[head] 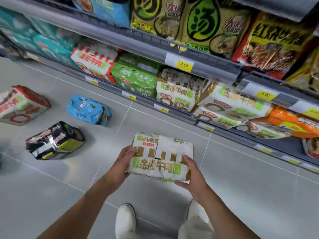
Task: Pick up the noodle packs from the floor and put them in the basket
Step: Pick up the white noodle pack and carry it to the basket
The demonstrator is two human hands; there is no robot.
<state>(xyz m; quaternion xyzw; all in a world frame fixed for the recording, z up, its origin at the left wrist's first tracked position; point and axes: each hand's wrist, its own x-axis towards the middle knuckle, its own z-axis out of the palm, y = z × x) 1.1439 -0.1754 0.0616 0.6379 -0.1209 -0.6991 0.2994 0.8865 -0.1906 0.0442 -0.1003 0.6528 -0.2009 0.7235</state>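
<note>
Head view. Both hands are gripping a white-and-gold noodle pack (160, 157). The left hand (120, 167) is curling its fingers round the pack's left edge, and the right hand (193, 176) is clasping its lower right corner, thumb lying on top. Left of the grip, three more packs are lying on the tiled floor (241, 187): a black pack (55, 141) nearest, a blue pack (88, 110) beyond it, and a red-and-white pack (22, 105) farthest left. Beyond the grip, stocked shelves (198, 66) are running across. Below it, a white shoe (125, 221) is showing.
</note>
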